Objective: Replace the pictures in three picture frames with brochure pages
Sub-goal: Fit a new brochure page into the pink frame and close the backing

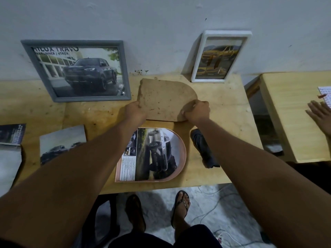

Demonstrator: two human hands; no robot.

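Note:
Both my hands hold a brown arch-shaped backing board (164,99) over the middle of the wooden table (223,133): my left hand (135,110) grips its left edge, my right hand (196,111) its rounded right end. Nearer to me lies a pink arch-shaped frame (183,154), face down, with a brochure page (154,154) showing a white truck laid in it. A grey frame (78,70) with a dark pickup page leans on the wall at the left. A white frame (219,56) with a yellow truck page leans on the wall at the right.
Brochures lie on the table's left: one showing dark cars (61,144) and another at the edge (10,140). A black object (204,148) lies right of the pink frame. Another person's hand (320,113) rests on a second table (286,119) at the right. Cables run on the floor.

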